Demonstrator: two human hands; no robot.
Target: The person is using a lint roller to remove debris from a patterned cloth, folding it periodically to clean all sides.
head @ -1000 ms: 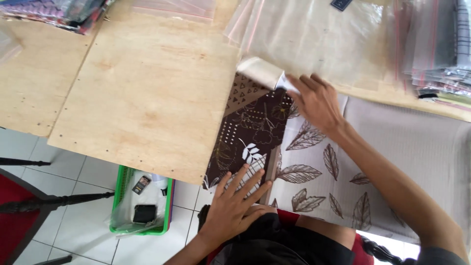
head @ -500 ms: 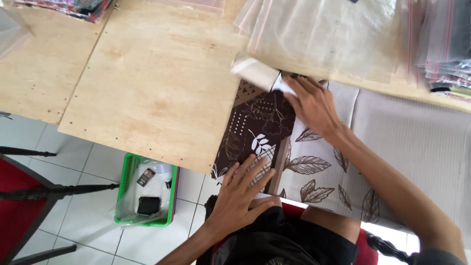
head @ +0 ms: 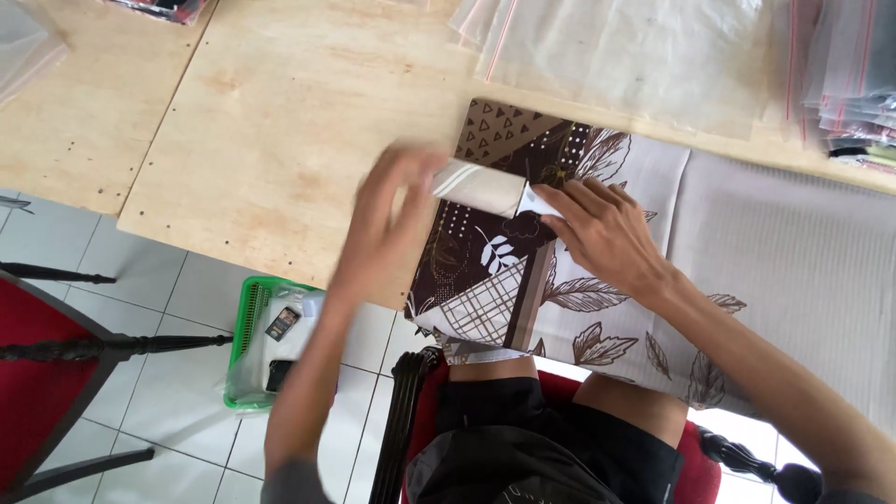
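Where the brown patterned cloth (head: 495,252) lies folded at the near edge of the plywood table (head: 280,121), a pale rolled end (head: 481,187) of it sits across the top, and both hands are at that roll. Its lower edge hangs slightly over the table edge above the person's lap.

Cloth — thin, soft, light by the look of it; it will sag and unroll if let go, and shift easily on smooth wood. Best taken at the roll itself or along a folded edge, with a flat palm pinning the rest.

Left hand (head: 387,224): blurred by motion, fingers spread loosely, open, at the left end of the roll. Whether it grips or only touches — cannot tell.

Right hand (head: 607,233): laid flat on the cloth, fingers extended and close together, tips against the right end of the roll. Pressing, not clamped on anything.

To the right, a grey-white leaf-print fabric (head: 653,317) continues under the right forearm, merging into a plain grey sheet (head: 793,252). Clear plastic bags (head: 644,56) are stacked at the table's far side, more packed ones at the upper right corner. On the tiled floor below, a green basket (head: 245,345) holds small dark items. Red chair (head: 37,373) at left.
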